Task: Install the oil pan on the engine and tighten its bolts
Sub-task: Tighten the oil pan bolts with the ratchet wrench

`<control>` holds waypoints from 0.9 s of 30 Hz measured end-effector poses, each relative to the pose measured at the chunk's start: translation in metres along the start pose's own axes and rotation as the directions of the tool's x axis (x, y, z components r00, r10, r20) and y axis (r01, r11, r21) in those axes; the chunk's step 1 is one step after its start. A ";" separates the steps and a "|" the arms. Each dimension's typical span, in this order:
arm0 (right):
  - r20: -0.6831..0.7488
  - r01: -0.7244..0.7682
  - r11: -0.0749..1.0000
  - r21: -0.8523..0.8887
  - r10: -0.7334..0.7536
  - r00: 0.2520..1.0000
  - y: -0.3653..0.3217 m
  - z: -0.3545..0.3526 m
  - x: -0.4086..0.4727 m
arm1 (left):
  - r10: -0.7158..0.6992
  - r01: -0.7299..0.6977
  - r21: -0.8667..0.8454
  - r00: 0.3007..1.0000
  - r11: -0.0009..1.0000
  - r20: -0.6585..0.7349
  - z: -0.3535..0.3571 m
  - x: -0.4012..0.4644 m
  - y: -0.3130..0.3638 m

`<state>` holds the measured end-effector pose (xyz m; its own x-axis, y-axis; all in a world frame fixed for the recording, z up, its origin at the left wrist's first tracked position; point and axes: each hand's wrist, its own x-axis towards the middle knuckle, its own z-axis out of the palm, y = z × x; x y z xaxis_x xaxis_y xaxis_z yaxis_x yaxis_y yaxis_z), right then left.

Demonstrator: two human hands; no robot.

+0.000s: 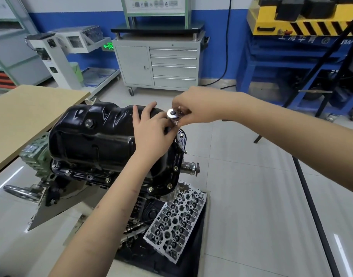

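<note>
The glossy black stamped-steel oil pan sat upside-up on the inverted engine block, its flange dotted with brass-coloured bolts. A green exit arrow sign glowed on the far wall; white characters on the blue steel rack were too blurred to read. A black floor tray held a silver aluminium cylinder head. The left hand rested on the pan's far right corner, fingers curled around the shaft below the chrome ratchet wrench, whose head the right hand pinched just above the flange.
</note>
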<state>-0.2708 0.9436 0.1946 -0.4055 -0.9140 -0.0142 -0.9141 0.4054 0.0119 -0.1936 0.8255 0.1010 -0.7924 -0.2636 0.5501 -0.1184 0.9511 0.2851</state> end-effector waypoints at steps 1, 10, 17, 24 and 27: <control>0.001 -0.005 0.999 -0.037 0.005 1.000 0.000 0.000 0.001 | 0.005 -0.005 0.001 1.000 1.000 -0.001 0.000 -0.001 -0.001; -0.082 -0.138 0.990 -0.018 0.136 0.987 -0.007 0.011 -0.002 | -0.018 0.020 0.035 0.999 0.999 -0.047 0.004 0.000 0.007; -0.051 0.024 0.999 -0.048 -0.026 0.998 0.003 -0.002 -0.001 | 0.017 -0.015 0.035 0.999 0.999 -0.046 0.004 -0.001 0.004; -0.083 -0.175 0.984 0.026 0.177 0.981 -0.006 0.014 -0.006 | 0.045 -0.040 0.052 0.994 0.998 -0.098 0.004 -0.002 0.007; -0.087 -0.093 0.994 -0.059 0.088 0.992 -0.005 0.008 -0.004 | 0.039 -0.036 0.055 0.998 0.998 -0.056 0.003 -0.003 0.006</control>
<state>-0.2649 0.9450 0.1862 -0.4824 -0.8728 0.0741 -0.8703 0.4871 0.0725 -0.1937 0.8323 0.0987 -0.7618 -0.2351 0.6036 -0.1228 0.9673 0.2219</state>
